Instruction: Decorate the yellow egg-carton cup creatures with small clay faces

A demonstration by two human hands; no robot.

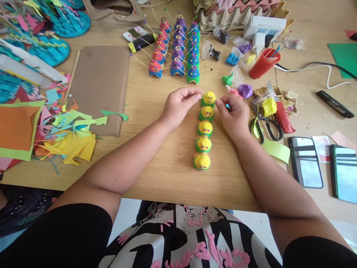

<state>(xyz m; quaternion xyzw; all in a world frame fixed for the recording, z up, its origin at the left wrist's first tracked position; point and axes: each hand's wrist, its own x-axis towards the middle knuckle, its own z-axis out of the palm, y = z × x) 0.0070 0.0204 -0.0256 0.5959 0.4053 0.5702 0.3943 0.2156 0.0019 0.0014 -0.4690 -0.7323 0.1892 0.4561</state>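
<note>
A row of egg-carton cups makes an egg-carton caterpillar [205, 128], green below with yellow domed tops and small smiling faces. It lies lengthwise on the wooden table in front of me. My left hand [182, 104] is closed, with thumb and forefinger pinched at the left edge of the farthest cup. On the opposite side, the curled fingers of my right hand [233, 113] meet that cup's right edge. The fingertips partly hide where they touch it. Beyond my hands stand three more painted rows: a red-and-blue row [158, 56], a purple row [177, 54] and a green-and-blue row [193, 56], with bead-tipped sticks.
Left of my arm lie a cardboard sheet [97, 89], paper scraps [72, 143] and glue bottles [36, 59]. On the right are scissors [264, 124], a red cup [263, 64], clay lumps [245, 91], a black marker [334, 104] and two phones [306, 162]. A power strip [264, 26] sits behind.
</note>
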